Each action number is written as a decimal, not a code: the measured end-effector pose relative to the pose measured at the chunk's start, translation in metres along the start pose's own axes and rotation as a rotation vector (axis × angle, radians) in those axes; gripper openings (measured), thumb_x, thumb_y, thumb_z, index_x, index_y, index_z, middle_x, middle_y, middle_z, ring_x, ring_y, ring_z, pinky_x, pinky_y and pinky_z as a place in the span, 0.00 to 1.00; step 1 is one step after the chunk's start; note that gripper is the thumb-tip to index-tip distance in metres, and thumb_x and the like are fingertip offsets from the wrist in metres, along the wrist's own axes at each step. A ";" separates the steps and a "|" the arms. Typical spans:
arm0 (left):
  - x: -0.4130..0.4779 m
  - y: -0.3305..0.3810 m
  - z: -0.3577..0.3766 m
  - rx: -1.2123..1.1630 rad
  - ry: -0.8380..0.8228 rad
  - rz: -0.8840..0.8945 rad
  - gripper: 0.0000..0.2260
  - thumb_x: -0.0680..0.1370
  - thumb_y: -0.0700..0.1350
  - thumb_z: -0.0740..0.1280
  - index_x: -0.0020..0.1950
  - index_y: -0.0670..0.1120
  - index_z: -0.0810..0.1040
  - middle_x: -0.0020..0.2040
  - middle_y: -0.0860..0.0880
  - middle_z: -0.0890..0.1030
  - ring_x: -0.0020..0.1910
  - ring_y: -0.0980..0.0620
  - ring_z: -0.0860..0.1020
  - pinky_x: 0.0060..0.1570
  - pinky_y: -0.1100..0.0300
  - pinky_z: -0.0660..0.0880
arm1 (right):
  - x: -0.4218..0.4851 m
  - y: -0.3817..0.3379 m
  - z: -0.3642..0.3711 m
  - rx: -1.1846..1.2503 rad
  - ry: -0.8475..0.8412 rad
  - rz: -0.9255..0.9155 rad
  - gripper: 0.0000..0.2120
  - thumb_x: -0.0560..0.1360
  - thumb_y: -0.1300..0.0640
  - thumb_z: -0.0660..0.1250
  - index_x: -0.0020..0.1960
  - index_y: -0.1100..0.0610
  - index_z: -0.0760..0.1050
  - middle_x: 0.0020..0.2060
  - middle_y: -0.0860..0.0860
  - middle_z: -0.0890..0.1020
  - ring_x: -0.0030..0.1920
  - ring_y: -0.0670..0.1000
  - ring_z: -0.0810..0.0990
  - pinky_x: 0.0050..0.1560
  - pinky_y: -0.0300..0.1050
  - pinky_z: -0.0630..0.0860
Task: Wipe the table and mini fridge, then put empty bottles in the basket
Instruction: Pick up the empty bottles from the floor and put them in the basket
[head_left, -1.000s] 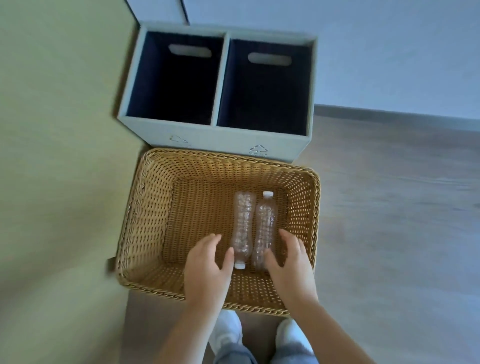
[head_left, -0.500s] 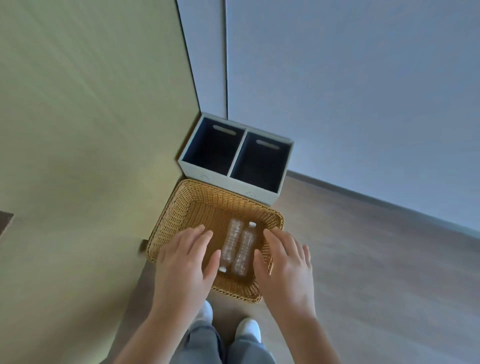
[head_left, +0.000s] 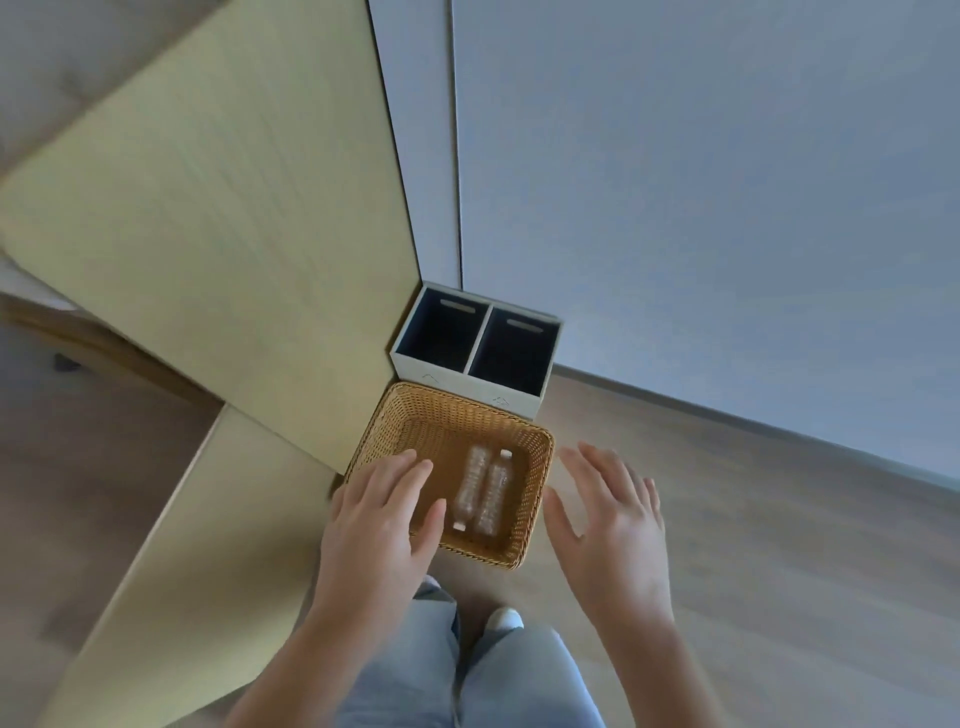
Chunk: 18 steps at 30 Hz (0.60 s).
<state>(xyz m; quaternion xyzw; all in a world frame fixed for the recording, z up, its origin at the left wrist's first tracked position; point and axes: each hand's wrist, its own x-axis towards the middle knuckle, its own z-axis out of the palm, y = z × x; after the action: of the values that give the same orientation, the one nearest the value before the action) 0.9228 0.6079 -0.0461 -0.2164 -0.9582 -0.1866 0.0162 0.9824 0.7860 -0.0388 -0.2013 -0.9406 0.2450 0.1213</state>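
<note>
A brown wicker basket (head_left: 410, 415) stands on the wooden floor against a pale yellow panel. Two clear empty plastic bottles lie side by side in its right half: the left bottle (head_left: 471, 486) has its white cap toward me, the right bottle (head_left: 494, 496) has its cap pointing away. My left hand (head_left: 379, 525) hovers over the basket's near left part with fingers straight and holds nothing. My right hand (head_left: 608, 525) is spread out to the right of the basket, above the floor, also holding nothing.
A grey two-compartment bin (head_left: 480, 353) with dark insides stands just behind the basket in the corner. The yellow panel (head_left: 218, 234) rises on the left and a grey-white wall (head_left: 701, 208) on the right. My legs and shoes (head_left: 504, 618) are below the basket.
The camera has risen and pulled back, so the basket looks smaller. Both hands have lifted away from the bottles and moved apart; the right one now lies outside the basket.
</note>
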 end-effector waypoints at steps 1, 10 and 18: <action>-0.002 0.002 -0.009 0.006 0.001 0.008 0.15 0.70 0.44 0.73 0.54 0.39 0.80 0.52 0.42 0.81 0.52 0.41 0.79 0.49 0.48 0.76 | -0.002 -0.003 -0.010 -0.010 0.010 -0.022 0.16 0.68 0.60 0.73 0.55 0.60 0.79 0.54 0.57 0.81 0.56 0.61 0.77 0.57 0.66 0.71; -0.013 0.019 -0.066 0.041 0.127 0.028 0.18 0.78 0.53 0.58 0.53 0.42 0.81 0.53 0.43 0.81 0.52 0.44 0.79 0.48 0.50 0.76 | 0.000 -0.030 -0.057 -0.057 -0.006 -0.218 0.17 0.67 0.59 0.74 0.54 0.60 0.79 0.51 0.55 0.82 0.53 0.59 0.80 0.53 0.66 0.74; -0.026 0.029 -0.097 0.070 0.235 -0.124 0.17 0.74 0.51 0.59 0.54 0.43 0.80 0.53 0.44 0.81 0.53 0.44 0.79 0.50 0.49 0.76 | 0.031 -0.066 -0.077 -0.046 -0.073 -0.383 0.17 0.68 0.58 0.73 0.56 0.60 0.78 0.54 0.57 0.81 0.56 0.59 0.78 0.57 0.65 0.70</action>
<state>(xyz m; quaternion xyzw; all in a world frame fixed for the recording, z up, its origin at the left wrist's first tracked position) 0.9538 0.5864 0.0514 -0.1327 -0.9671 -0.1780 0.1241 0.9591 0.7787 0.0644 -0.0123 -0.9709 0.2029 0.1267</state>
